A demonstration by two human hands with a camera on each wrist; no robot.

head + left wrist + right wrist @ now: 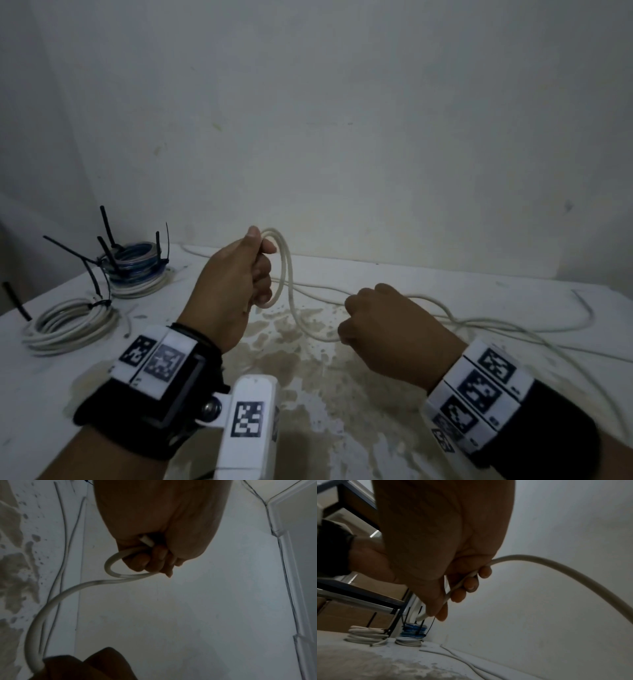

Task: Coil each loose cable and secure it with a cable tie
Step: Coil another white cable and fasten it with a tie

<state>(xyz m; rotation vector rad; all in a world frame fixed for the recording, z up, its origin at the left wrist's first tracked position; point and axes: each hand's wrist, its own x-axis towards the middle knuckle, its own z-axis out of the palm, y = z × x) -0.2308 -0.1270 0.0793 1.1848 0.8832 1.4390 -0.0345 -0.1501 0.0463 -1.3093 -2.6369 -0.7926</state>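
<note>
Coiling a white cable (291, 291) above a stained white table (445, 281); the left hand (236, 277) is clenched around two or so small upright loops, thumb on top, with the cable's cut end showing inside the fist in the left wrist view; the right hand (387, 325) grasps the running length a short way along, fingers curled round it, the slack sagging between the two hands. Judged from this, the step goes well if the right hand feeds each new turn up to the left at the same loop size, letting the cable roll slightly in the fingers so that it lies flat against earlier turns without kinking; the left should pinch each turn as it arrives. The cable is round, smooth-jacketed and fairly stiff, holding springy curves; its remainder trails in long bends across the table to the right. At far left lie a white coil (72, 325) and a stack of blue and white coils (140, 270), bound with black cable ties (96, 284) whose thin tails stick up.
</note>
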